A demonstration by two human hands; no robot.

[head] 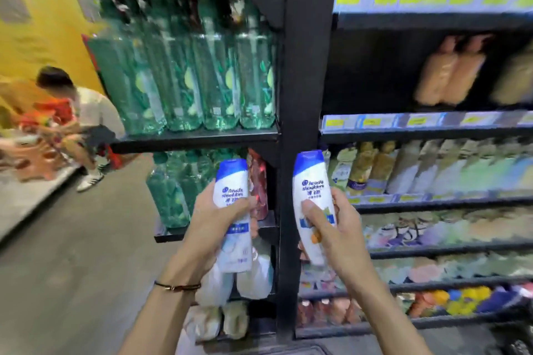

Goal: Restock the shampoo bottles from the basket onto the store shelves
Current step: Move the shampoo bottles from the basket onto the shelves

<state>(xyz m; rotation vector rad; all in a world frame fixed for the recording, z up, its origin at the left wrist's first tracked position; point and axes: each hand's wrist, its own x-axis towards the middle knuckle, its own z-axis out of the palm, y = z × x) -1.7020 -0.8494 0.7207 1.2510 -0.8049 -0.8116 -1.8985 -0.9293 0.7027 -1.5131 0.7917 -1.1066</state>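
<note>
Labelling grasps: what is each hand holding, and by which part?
The left hand grips one white, blue-capped shampoo bottle around its middle; the right hand grips a second shampoo bottle around its middle, thumb across the label. Caps point up.

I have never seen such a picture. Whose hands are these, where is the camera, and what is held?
No machine here. One camera, worn on a person's head, looks forward and down at their own hands. The left hand grips the left bottle, the right hand grips the right bottle: both white shampoo with blue caps, roughly upright. Behind them stand shelves full of goods, with green bottles at upper left. A second person bends in the aisle at far left.
</note>
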